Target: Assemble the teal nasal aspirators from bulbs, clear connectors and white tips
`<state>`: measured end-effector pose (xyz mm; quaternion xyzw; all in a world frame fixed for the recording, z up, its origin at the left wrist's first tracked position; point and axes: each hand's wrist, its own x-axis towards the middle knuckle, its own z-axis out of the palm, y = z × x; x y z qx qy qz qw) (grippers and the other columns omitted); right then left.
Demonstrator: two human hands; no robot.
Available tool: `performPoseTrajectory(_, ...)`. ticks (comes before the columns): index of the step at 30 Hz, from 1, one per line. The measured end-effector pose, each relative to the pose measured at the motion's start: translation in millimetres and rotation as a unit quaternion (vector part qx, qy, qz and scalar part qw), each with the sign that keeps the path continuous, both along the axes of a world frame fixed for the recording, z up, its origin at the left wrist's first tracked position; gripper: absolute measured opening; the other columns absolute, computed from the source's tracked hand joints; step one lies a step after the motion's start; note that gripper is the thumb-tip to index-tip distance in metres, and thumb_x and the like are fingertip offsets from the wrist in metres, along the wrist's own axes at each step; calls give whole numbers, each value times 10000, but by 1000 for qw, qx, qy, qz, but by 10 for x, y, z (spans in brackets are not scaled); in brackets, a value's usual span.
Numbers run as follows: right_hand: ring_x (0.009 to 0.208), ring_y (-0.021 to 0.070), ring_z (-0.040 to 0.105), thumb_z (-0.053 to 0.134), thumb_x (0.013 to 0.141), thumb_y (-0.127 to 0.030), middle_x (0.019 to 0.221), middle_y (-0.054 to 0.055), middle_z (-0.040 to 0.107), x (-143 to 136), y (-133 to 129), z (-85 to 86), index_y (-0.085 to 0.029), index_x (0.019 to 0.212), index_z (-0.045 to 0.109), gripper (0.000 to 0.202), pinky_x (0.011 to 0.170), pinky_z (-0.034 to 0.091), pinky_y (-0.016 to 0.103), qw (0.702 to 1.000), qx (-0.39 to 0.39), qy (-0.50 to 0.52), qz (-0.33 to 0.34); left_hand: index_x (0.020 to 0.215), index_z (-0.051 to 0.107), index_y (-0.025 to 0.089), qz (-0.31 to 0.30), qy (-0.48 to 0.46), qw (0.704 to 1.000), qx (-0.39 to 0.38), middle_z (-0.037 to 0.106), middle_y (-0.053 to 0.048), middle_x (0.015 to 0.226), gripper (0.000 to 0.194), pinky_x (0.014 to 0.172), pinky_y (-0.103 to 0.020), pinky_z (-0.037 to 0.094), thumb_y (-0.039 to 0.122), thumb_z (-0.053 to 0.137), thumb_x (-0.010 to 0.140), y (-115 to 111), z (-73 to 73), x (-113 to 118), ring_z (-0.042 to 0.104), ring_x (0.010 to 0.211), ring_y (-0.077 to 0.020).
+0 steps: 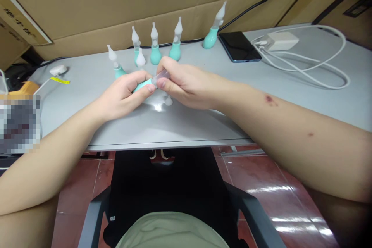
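Observation:
My left hand (123, 96) is closed around the teal bulb (143, 85) of a nasal aspirator, low over the grey table. The fingers of my right hand (190, 85) pinch the clear tube (162, 77), whose lower end meets the bulb's neck. How far the tube sits in the neck, I cannot tell. Just behind my hands stands a loose white nozzle tip (141, 59). A small white round piece (168, 101) lies on the table below my right fingers. Several assembled aspirators with teal bulbs and white tips stand behind, among them one nearest my left hand (114, 62) and another (155, 48).
At the back right, one more aspirator (211, 35) leans beside a dark phone (240, 46). A white charger (281, 41) with a looped cable lies farther right. A white oval device (58, 70) sits at left. Cardboard (116, 4) walls the table's back.

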<state>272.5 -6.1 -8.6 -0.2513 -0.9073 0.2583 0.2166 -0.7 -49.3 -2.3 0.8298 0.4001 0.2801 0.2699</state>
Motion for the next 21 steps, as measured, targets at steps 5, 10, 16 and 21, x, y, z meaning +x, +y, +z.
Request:
performPoseTrajectory(5,1192,342,832,404,1312,-645,1330,138,847,-4,22,-51,-256,1316,499,400,927,585,435,999,21,-16,-19,1084,723,201,-17,6,1000,14,580,-22,877,850,795,-393,500,1033,631,1231,20,-24,-12,554,811,-202)
performPoseTrajectory(10,1123,346,830,397,1335,-686,1271,130,850,-8,31,-55,-251,1335,548,460,900,596,441,998,37,-28,-38,1075,715,203,-6,0,1000,12,598,-34,892,870,796,-410,491,1053,610,1226,25,-78,-7,580,842,-215)
performPoseTrajectory(16,1062,385,806,350,1327,-698,1271,173,868,-37,25,-56,-227,1370,584,528,828,517,457,993,73,-62,-69,1062,673,221,12,17,999,30,638,-45,930,786,810,-416,492,973,590,1274,30,-120,-36,601,865,-221)
performPoseTrajectory(21,948,371,755,319,1354,-688,1144,157,856,-56,14,-48,-213,1380,625,565,818,511,474,987,111,-83,-83,1082,679,213,12,49,996,75,710,-72,991,562,850,-408,511,704,587,1339,36,-126,-68,637,905,-223)
